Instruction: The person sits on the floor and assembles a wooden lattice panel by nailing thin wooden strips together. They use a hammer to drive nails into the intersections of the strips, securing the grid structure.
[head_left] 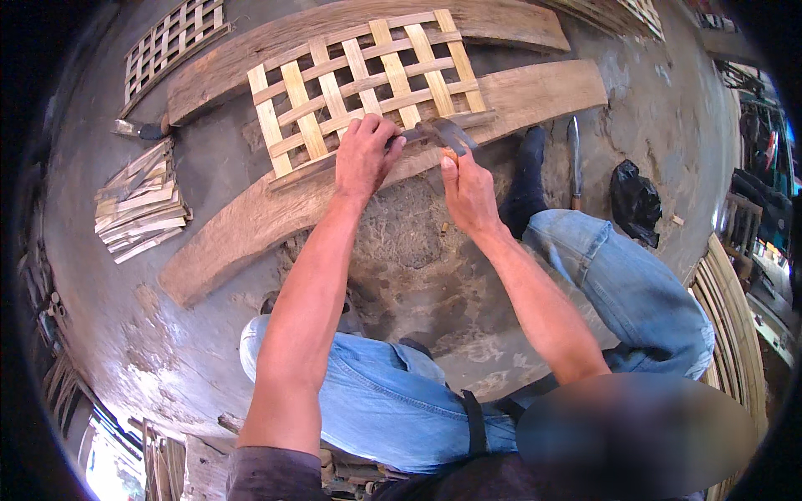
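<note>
A woven lattice panel (359,81) of pale split-bamboo strips lies across two curved wooden beams, its near edge toward me. My left hand (366,156) is closed at that edge, fingers curled round one end of a dark flat strip (411,134). To its right, my right hand (472,192) grips a tool with a dark curved metal part (451,134) and an orange-brown handle end (449,154). The dark strip and the metal part meet or overlap between my hands. Whether they are one piece I cannot tell.
The near beam (225,230) and far beam (225,71) rest on a concrete floor. A second lattice (171,50) and a pile of strips (142,204) lie left. A long blade (576,159) and black plastic bag (635,200) lie right, beyond my foot. Long strips (735,326) stand far right.
</note>
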### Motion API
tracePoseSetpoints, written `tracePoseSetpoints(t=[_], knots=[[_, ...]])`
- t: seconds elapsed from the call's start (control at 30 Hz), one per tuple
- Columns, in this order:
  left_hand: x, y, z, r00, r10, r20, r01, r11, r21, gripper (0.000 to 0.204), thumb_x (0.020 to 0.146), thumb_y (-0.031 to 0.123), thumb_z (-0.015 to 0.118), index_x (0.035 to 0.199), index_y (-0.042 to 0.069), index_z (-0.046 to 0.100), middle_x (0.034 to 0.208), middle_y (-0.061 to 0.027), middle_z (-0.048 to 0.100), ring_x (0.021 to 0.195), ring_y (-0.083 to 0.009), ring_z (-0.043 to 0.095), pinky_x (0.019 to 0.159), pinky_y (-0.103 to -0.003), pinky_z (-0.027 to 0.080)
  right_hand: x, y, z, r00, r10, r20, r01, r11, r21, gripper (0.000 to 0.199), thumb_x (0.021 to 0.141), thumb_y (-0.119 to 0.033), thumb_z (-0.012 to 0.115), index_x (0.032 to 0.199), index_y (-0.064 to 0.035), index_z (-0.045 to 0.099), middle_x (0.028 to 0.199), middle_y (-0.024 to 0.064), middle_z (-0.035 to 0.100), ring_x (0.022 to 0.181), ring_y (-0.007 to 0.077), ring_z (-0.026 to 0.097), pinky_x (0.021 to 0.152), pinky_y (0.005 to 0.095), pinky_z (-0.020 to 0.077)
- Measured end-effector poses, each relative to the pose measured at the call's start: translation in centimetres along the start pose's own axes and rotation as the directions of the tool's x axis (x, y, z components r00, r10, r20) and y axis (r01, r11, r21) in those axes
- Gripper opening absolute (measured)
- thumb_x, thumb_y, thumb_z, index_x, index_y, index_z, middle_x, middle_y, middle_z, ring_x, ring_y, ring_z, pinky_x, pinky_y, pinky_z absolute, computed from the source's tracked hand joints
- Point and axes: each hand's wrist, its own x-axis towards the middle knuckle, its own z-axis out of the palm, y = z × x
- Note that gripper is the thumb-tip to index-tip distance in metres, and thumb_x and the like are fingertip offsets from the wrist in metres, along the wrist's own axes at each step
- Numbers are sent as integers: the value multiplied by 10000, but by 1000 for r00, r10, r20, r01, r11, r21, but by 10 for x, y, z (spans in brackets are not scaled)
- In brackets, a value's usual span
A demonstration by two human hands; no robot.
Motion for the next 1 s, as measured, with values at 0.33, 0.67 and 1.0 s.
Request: tracePoseSetpoints(t=[0.33, 0.67, 1.0], knots=[[-1, -3, -1, 1000, -20, 10, 20, 1000, 18, 152, 831, 204, 706, 936, 108, 653, 962, -72, 585, 911, -305, 556, 827, -427, 490, -39, -64, 37, 947, 129, -294, -111, 991, 78, 280, 1021, -225, 472, 1117, 19, 569, 857, 258, 648, 813, 466, 639, 659, 507, 489], [1, -3, -1, 998, -51, 38, 50, 999, 18, 134, 846, 203, 682, 939, 115, 644, 965, -83, 578, 911, -313, 553, 814, -426, 484, -80, -79, 78, 960, 145, -238, -99, 976, 196, 399, 1033, -283, 447, 1002, 76, 620, 827, 273, 632, 783, 467, 621, 711, 497, 490], [-1, -2, 2, 1000, -4, -3, 4, 1000, 8, 154, 831, 220, 706, 930, 121, 643, 964, -67, 584, 921, -294, 566, 825, -425, 504, -55, -17, 53, 922, 139, -361, -131, 990, 45, 380, 1031, -253, 457, 1039, 102, 592, 897, 295, 641, 855, 465, 631, 738, 518, 489]])
